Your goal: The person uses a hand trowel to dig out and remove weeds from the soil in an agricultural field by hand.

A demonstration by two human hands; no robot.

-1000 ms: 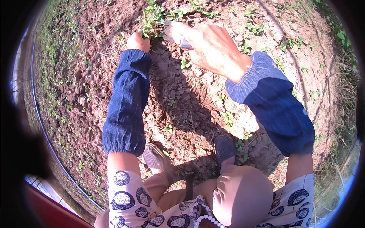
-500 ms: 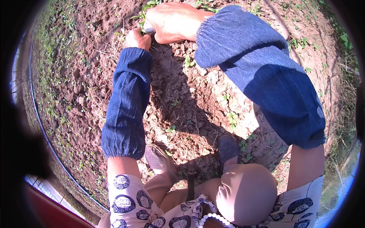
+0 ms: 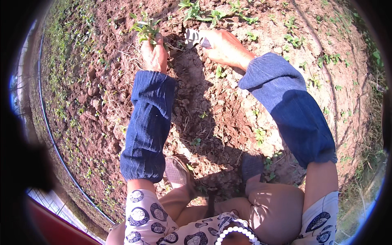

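Observation:
My left hand (image 3: 156,57) is closed around a small leafy green plant (image 3: 143,27), whose leaves stick up past the thumb and fingers. To its right, my right hand (image 3: 228,47) grips a short hand tool with a pale metal blade (image 3: 191,38). The blade points left, at the cracked soil beside the left hand, and dark shadow patches cross it. My fingers hide the tool's handle, so its exact kind is unclear. Blue denim sleeve covers (image 3: 149,126) wrap both forearms. Just beyond the blade grows a leafy green clump (image 3: 196,11).
Small seedlings (image 3: 260,134) dot the dry brown soil (image 3: 232,116) between and beyond my arms. Denser green growth covers the left side, where a thin blue hose (image 3: 51,134) curves along the rim. My dark shoes (image 3: 252,165) stand close below.
The hands were together at the upper soil and are now apart. My left hand has come back, showing the plant in its grip; the right has moved right and nearer, exposing the tool's blade.

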